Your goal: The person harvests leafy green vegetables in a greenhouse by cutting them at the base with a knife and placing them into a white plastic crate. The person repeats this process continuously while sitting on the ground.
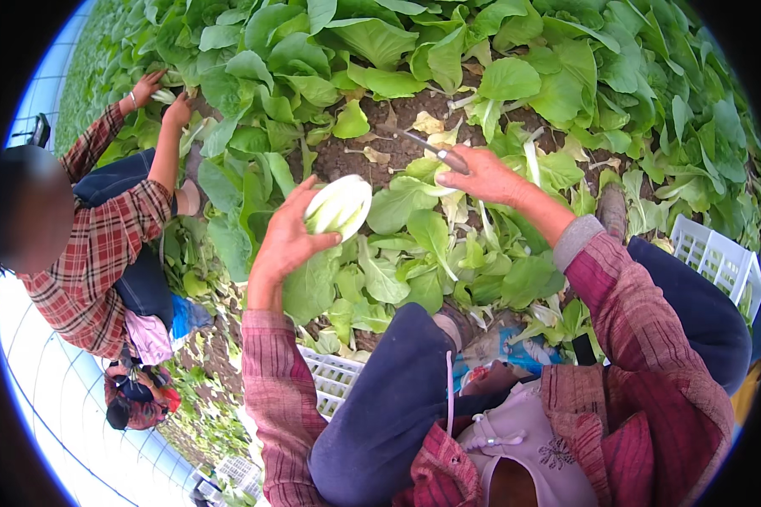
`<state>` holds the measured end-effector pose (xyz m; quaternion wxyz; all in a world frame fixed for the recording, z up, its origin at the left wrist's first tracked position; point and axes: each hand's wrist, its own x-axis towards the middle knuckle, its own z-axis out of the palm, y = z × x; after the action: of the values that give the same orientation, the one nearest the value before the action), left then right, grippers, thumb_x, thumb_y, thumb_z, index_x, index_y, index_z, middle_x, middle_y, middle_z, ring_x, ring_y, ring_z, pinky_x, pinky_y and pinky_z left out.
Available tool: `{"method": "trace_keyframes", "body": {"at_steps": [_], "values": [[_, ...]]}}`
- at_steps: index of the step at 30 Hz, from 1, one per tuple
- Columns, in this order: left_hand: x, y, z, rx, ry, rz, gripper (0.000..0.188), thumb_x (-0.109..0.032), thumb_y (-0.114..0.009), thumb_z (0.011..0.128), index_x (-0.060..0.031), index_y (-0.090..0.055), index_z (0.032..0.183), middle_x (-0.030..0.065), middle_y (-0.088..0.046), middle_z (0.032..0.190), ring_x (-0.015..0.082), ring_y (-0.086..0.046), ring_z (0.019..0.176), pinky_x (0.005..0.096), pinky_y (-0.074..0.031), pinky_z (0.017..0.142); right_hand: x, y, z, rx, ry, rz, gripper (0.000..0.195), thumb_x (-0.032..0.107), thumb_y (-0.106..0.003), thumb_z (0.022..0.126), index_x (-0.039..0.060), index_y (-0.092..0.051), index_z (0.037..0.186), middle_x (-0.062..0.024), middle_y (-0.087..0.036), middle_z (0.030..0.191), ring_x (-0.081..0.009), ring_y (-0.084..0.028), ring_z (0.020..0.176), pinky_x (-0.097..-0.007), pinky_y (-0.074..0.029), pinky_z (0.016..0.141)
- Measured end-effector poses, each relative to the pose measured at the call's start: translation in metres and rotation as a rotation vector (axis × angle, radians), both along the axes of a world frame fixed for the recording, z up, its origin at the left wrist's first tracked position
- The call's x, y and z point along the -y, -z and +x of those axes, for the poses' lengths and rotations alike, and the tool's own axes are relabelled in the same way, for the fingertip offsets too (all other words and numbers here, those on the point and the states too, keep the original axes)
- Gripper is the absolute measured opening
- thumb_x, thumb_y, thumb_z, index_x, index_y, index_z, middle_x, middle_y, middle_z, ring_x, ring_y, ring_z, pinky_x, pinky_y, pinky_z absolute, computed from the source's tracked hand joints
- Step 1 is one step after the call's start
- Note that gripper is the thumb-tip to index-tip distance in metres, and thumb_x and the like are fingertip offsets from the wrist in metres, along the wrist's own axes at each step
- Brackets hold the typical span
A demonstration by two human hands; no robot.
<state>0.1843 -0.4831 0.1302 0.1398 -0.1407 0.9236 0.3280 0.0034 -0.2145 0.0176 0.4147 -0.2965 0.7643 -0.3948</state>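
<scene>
My left hand (288, 231) grips a head of leafy greens (338, 206), its pale, layered stalk base turned up towards me and its leaves hanging below. In my right hand (489, 176) is a knife (430, 148), its handle within the fingers and its blade pointing away to the upper left. A pale stalk shows just under the right fingers; whether they hold it I cannot tell. Beneath both hands, loose trimmed leaves (383, 279) cover the ground. Bare brown soil (349, 161) with yellowed leaves lies beyond the knife tip.
Dense growing greens (380, 47) fill the far side. A white plastic crate (713, 256) stands at my right, another crate (331, 379) by my left knee. At left, a person in a plaid shirt (101, 253) reaches into the plants; another person (139, 396) is farther back.
</scene>
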Motion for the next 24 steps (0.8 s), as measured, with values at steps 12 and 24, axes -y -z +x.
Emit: {"method": "trace_keyframes", "body": {"at_steps": [12, 24], "values": [[-0.004, 0.081, 0.079, 0.284, -0.048, -0.531, 0.059, -0.015, -0.077, 0.064, -0.0193, -0.055, 0.119, 0.0122, -0.049, 0.135, 0.0294, -0.061, 0.104, 0.0421, -0.051, 0.086, 0.092, 0.052, 0.084, 0.038, -0.146, 0.183, 0.051, 0.038, -0.031, 0.1, -0.0068, -0.056, 0.103, -0.0277, -0.061, 0.1, -0.0416, -0.058, 0.096, -0.0473, -0.046, 0.088], [-0.019, 0.095, 0.098, 0.261, -0.063, -0.504, 0.057, -0.018, -0.074, 0.067, -0.0176, -0.055, 0.121, 0.0157, -0.05, 0.132, 0.0312, -0.064, 0.095, 0.0414, -0.052, 0.079, 0.092, 0.044, 0.108, -0.103, -0.237, 0.208, 0.043, 0.034, -0.035, 0.099, -0.0063, -0.05, 0.097, -0.0267, -0.064, 0.083, -0.0432, -0.062, 0.079, -0.0495, -0.05, 0.073]]}}
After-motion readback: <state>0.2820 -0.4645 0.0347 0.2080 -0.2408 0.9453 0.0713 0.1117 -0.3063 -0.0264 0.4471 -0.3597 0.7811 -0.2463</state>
